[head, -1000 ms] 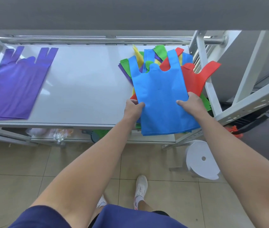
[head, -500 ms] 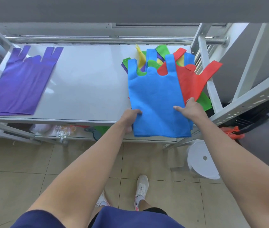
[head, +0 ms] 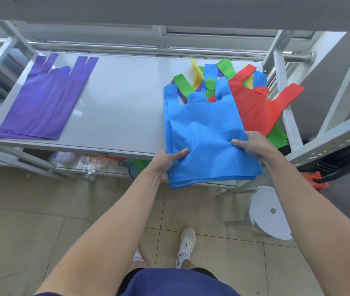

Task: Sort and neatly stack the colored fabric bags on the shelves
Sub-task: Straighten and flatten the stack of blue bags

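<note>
Head: left hand (head: 166,162), right hand (head: 254,146) hold blue bags (head: 207,129)

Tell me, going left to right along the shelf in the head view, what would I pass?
Purple bags → bare shelf top → blue bags → red bag.

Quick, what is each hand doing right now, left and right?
Left hand: closed, pinching the lower left side of the blue bags.
Right hand: closed, gripping the lower right side of the same blue bags.
</note>
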A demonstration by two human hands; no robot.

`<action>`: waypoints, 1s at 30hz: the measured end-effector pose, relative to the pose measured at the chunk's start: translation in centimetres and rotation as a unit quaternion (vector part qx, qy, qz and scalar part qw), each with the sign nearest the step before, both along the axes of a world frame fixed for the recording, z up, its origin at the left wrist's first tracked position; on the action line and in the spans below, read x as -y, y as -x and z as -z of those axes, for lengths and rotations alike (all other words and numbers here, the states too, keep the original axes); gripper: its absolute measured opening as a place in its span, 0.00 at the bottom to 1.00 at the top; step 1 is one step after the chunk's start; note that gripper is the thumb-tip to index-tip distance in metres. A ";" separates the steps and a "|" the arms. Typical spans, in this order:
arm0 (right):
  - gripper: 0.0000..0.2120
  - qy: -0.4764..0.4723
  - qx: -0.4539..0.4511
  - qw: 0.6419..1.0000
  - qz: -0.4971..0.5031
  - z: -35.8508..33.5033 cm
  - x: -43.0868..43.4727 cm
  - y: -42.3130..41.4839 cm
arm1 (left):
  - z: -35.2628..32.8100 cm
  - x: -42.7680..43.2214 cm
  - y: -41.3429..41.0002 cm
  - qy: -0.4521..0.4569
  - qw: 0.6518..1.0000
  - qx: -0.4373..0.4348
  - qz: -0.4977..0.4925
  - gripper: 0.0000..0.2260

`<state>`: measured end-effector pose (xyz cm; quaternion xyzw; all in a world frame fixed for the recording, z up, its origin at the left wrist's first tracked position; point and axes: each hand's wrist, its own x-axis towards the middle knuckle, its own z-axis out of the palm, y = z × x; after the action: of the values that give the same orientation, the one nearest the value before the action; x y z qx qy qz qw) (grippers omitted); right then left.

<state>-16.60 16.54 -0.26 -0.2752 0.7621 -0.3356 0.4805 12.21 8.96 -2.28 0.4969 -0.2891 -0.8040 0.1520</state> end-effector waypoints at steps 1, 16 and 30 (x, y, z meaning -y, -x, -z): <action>0.08 -0.001 0.025 1.000 0.000 0.2 0.7 -0.8 | 0.0 0.2 -1.0 0.009 1.000 0.002 -0.016 0.24; 0.16 -0.065 0.238 0.966 -0.074 2.4 13.5 -17.9 | 2.8 11.6 -18.5 0.091 0.962 0.138 -0.219 0.17; 0.14 0.086 -0.037 0.995 0.017 3.9 19.7 -25.4 | 2.8 23.3 -22.9 0.311 0.919 0.224 -0.094 0.27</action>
<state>8.75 -3.12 -4.19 -0.3148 0.7525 -0.3974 0.4205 35.07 -14.37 -5.11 0.6166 -0.5026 -0.5234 0.3053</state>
